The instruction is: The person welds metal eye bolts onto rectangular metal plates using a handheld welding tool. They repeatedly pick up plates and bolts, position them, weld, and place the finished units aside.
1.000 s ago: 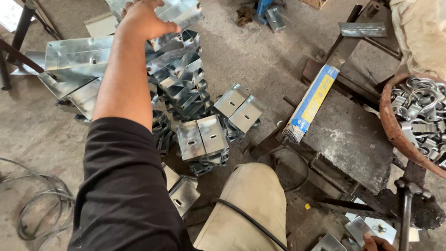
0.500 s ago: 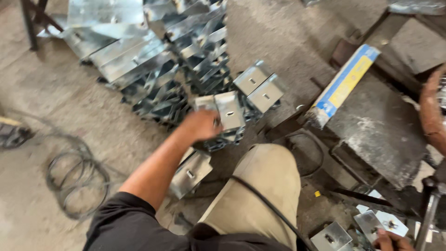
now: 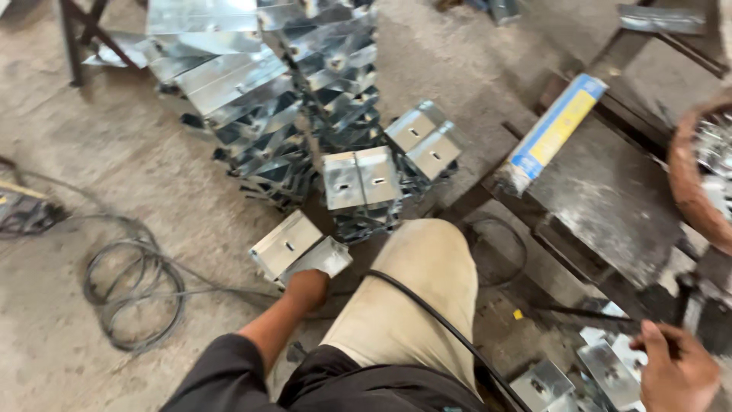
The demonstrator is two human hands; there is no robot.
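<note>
My left hand (image 3: 306, 288) reaches down beside my knee (image 3: 415, 282) and closes on the near edge of a folded galvanised metal bracket (image 3: 319, 261). That bracket lies on the floor next to a second one (image 3: 284, 243). Just beyond them stands a low stack of the same brackets (image 3: 361, 181). My right hand (image 3: 677, 371) is at the bottom right corner, fingers curled over several loose brackets (image 3: 610, 368), with a thin dark rod (image 3: 579, 311) running up to it. Whether it grips the rod is unclear.
Tall piles of brackets (image 3: 252, 99) fill the floor ahead. A coiled cable (image 3: 133, 286) lies at left, and a black cable (image 3: 442, 324) crosses my leg. A blue and yellow box (image 3: 553, 130) rests on a dark steel bench (image 3: 610, 191). A round basket of metal parts (image 3: 698, 183) is at right.
My left arm has come down from the top of the far pile, past the low stack, to the brackets on the floor by my knee. The right hand stays low right.
</note>
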